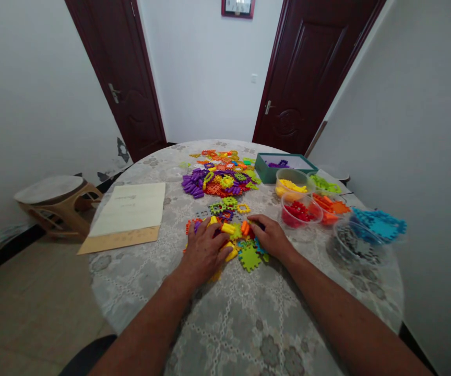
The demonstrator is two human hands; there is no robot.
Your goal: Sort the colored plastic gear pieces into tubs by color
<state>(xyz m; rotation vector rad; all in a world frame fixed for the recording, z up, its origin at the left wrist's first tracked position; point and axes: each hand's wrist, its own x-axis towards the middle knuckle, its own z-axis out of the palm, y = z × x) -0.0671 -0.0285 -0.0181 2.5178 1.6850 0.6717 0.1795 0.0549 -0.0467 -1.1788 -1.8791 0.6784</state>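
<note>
Yellow tube-shaped plastic pieces [228,228] lie by the fingertips of my left hand [205,249], which is spread low over a mixed pile with its fingers apart. My right hand [271,237] rests at the pile's right side, its fingers bent in at orange tube-shaped pieces [245,228]; the fingers partly cover what they touch. A green toothed square plate [249,257] lies just below, between the hands. Green gear-like pieces [230,202] and a yellow square ring [243,208] sit beyond my fingers.
A larger mixed heap [225,180] with purple tubes [193,183] lies farther back. On the right stand a green box [263,169] and clear tubs of yellow [291,186], red [299,210], orange [329,207], and blue pieces [380,224]. A paper sheet [131,209] lies left.
</note>
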